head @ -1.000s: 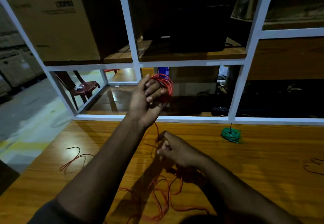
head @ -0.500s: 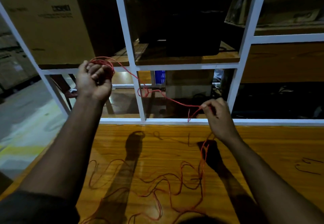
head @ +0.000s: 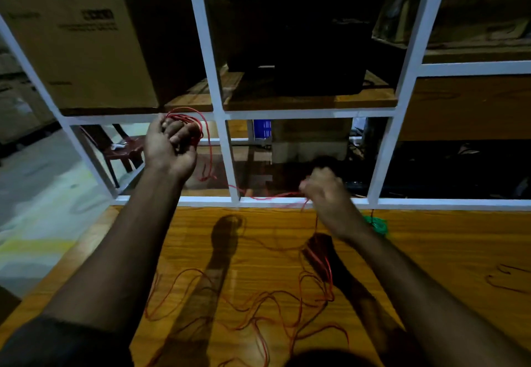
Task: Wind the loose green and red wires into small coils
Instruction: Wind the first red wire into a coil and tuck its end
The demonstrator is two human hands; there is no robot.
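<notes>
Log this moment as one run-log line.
left hand: grips red coil | right hand: pinches red wire | green coil: on table

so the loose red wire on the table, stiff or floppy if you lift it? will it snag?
Likely floppy: the red wire lies in loose, irregular curls on the table and sags between the left hand and the right hand. Probably light, since a pinch carries it. Overlapping loops suggest it may tangle when pulled.

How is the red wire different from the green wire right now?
The red wire is mostly loose, sprawled over the table, with some loops round the left hand and a strand pinched by the right hand. The green wire lies coiled, untouched. Both are thin.
</notes>
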